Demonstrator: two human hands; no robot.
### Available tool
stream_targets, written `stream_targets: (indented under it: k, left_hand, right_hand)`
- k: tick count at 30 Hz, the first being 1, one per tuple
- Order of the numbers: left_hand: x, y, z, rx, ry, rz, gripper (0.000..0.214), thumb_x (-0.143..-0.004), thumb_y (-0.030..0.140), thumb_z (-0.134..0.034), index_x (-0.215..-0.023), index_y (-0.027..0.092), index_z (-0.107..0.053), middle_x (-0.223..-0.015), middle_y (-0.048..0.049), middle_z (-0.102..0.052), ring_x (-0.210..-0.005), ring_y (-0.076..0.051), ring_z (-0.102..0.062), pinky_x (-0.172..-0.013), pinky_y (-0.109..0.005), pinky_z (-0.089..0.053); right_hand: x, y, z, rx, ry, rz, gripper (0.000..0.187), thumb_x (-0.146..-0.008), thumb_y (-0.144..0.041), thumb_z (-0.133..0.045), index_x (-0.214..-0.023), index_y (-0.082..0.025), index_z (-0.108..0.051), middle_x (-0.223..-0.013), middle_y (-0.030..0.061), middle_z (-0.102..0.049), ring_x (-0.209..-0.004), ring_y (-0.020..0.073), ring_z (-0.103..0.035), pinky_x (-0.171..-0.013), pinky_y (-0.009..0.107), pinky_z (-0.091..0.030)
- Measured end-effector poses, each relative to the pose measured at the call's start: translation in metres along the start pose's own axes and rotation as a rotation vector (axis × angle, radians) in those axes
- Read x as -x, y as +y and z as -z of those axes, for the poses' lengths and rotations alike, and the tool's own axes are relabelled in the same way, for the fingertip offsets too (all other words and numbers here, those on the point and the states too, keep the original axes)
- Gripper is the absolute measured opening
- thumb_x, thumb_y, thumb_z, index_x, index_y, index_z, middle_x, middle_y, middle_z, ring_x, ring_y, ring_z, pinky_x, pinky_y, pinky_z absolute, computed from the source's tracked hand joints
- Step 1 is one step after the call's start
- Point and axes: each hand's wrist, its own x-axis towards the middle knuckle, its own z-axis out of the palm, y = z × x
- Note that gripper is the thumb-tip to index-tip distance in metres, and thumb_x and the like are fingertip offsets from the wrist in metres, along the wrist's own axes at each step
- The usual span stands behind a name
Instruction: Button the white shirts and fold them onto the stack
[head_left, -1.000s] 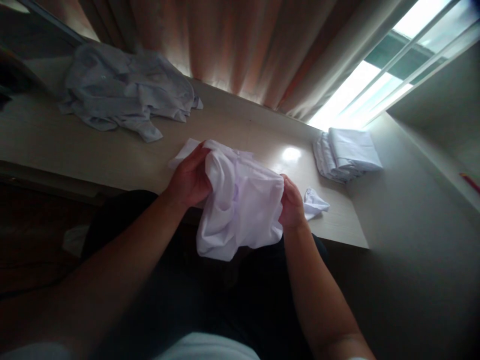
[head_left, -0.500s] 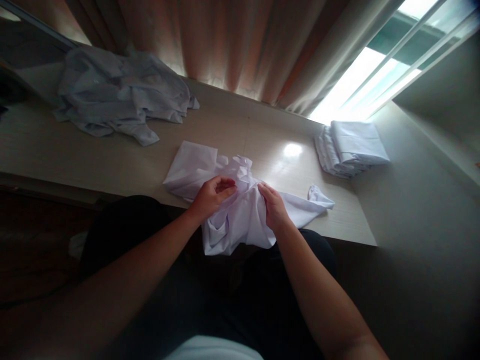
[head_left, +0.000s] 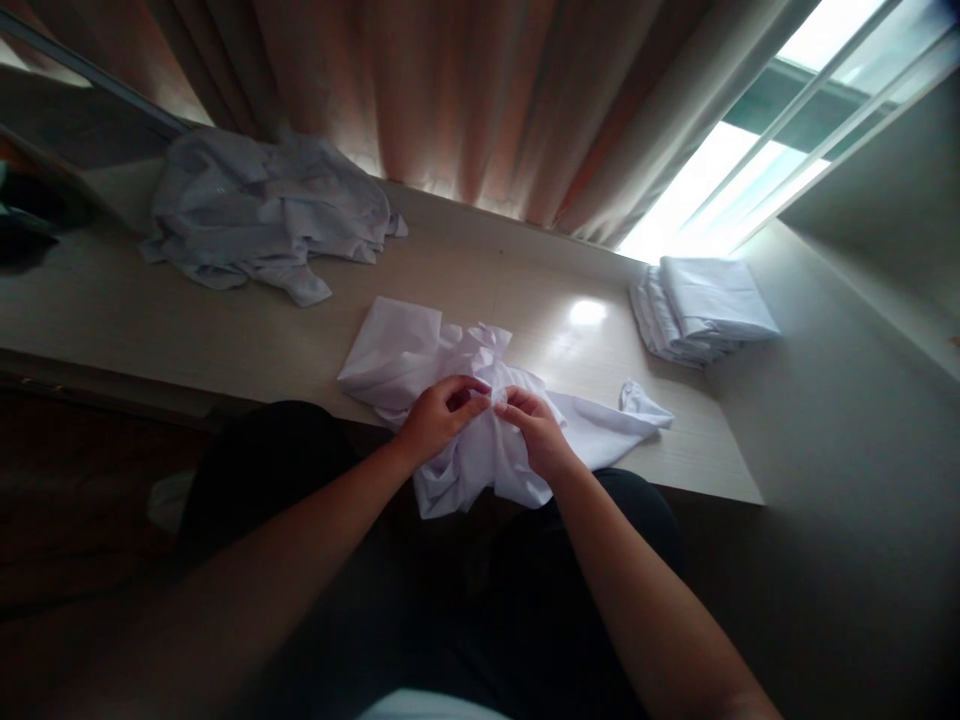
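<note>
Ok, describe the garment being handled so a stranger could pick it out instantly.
Find the pale table beneath the curtain. At its near edge, between a crumpled white pile on the left and a folded white stack on the right, a white garment spreads out and drapes over the edge. Unlike those two, it has the left hand and right hand on it.

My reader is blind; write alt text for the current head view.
A person's left hand and right hand meet on a crumpled white fabric garment partly hanging over the front edge of a smooth pale table. Beyond it, a rumpled white cloth heap lies left; a neatly folded white cloth stack sits right.
</note>
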Motion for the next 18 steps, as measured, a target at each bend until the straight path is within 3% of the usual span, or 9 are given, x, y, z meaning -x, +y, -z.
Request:
stream_targets:
  k: [5,13,18]
  left_hand:
    - [0.004,0.003,-0.002,-0.119,0.05,-0.088,0.022,-0.084,0.04,-0.066,-0.089,0.019,-0.067,-0.088,-0.003,-0.061,-0.079,-0.015,-0.055,-0.073,-0.028,-0.043]
    - [0.0,-0.008,-0.002,-0.035,0.077,0.007,0.021,-0.084,0.038,-0.063,-0.088,0.018,-0.055,-0.084,-0.0008,-0.06,-0.076,-0.015,-0.057,-0.07,-0.027,-0.045]
    - [0.003,-0.008,-0.004,-0.188,0.119,0.012,0.013,-0.083,0.029,-0.062,-0.087,0.02,-0.054,-0.08,0.0006,-0.058,-0.072,-0.014,-0.055,-0.068,-0.027,-0.043]
  right_hand:
    - [-0.001,0.003,-0.003,0.068,0.011,0.058,0.024,-0.07,-0.04,-0.08,-0.078,-0.023,-0.065,-0.077,-0.0018,-0.065,-0.071,0.0148,-0.056,-0.069,0.027,-0.045]
    - [-0.006,0.006,0.004,0.047,0.147,0.127,0.024,-0.071,-0.037,-0.08,-0.074,-0.023,-0.06,-0.071,-0.0036,-0.061,-0.063,0.0125,-0.052,-0.064,0.026,-0.043]
    - [-0.002,0.009,0.0,0.215,0.09,0.189,0.029,-0.069,-0.042,-0.082,-0.076,-0.023,-0.06,-0.075,-0.0015,-0.061,-0.07,0.0153,-0.054,-0.067,0.028,-0.045]
